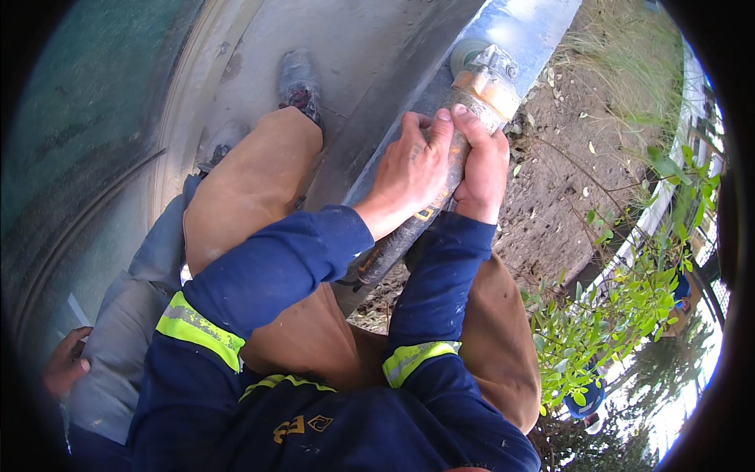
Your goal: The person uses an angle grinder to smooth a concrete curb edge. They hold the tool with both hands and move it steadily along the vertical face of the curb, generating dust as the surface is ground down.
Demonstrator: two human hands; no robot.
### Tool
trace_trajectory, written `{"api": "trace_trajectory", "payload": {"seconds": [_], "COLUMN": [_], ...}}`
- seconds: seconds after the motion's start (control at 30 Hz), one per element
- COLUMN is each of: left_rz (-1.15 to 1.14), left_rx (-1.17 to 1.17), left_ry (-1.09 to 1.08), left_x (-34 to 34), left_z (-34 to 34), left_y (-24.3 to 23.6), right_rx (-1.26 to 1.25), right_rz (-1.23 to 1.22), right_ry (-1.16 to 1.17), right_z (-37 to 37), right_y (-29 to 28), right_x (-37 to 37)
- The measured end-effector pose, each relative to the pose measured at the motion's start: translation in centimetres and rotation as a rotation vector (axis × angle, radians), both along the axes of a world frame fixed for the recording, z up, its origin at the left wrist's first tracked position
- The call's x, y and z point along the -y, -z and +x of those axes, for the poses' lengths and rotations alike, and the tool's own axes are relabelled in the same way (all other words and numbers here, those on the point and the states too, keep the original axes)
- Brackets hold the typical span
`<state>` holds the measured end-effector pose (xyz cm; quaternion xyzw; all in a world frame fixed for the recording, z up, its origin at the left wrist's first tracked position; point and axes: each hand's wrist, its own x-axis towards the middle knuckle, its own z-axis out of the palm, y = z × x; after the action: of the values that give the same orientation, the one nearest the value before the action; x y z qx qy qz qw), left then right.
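Head view: your left hand (415,167) is closed around the left side of the grinder (454,161), with the thumb laid along the top of the body. Your right hand (481,171) is closed around the right side of the same body, its thumb just beside the left thumb, behind the worn orange-and-silver gear head (489,82). The grinder lies at a slant: its gear head points up and to the right, away from you, and its rear end points back toward your lap. The round disc (469,53) is at the left of the gear head, over the smooth grey ledge (525,30); firm contact between the two cannot be confirmed. Your knees, in tan trousers (250,161), are on either side of the tool. One dusty shoe (300,82) is on the pale floor (354,47), left of the ledge. To the right of the ledge are bare soil (560,193), dry grass (617,51) and a leafy green bush (602,334). At your left, a second person's grey trousers (118,334) and hand (66,365) are visible.
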<state>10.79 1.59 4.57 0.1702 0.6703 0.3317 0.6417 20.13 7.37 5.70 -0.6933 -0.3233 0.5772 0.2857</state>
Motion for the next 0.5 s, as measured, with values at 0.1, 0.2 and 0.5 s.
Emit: {"api": "trace_trajectory", "payload": {"seconds": [0.1, 0.2, 0.5], "left_rz": [0.005, -0.001, -0.025], "left_rx": [0.006, 0.030, 0.018], "left_ry": [0.014, 0.008, 0.032], "left_x": [0.0, 0.0, -0.1], "left_z": [0.2, 0.2, 0.1], "left_y": [0.2, -0.1, -0.6], "right_rx": [0.015, -0.023, -0.022], "right_rz": [0.015, 0.009, 0.012], "right_ry": [0.029, -0.006, 0.035], "right_z": [0.0, 0.4, 0.6], "right_y": [-0.3, 0.3, 0.0], "right_x": [0.2, 0.1, 0.4]}}
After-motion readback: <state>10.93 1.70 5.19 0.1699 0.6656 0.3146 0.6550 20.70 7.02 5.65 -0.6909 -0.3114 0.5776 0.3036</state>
